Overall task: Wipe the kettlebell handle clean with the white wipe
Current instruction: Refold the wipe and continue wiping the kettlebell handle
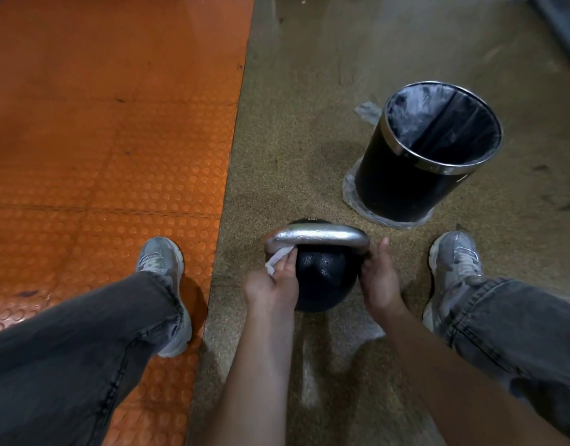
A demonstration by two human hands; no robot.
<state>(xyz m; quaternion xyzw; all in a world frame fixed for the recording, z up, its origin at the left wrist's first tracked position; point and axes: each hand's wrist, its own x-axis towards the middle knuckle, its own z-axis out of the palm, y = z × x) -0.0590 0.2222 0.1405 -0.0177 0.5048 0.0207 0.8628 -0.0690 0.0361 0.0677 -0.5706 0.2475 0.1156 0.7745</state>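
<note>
Head view: kettlebell (322,275), surely heavy, sits on the speckled floor (293,140). Left hand (274,286) pinches the soft white wipe (277,257) against the handle (315,236)'s left end; right hand (378,284) grips its right end.

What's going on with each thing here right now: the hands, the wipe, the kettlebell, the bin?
Kettlebell: upright on the speckled floor between the feet.
Handle: silver, held at both ends.
White wipe: crumpled, pressed against the handle's left end.
Left hand: pinches the wipe.
Right hand: grips the handle's right end.
Bin: upright, open, lined with clear plastic; no rubbish seen inside.
</note>
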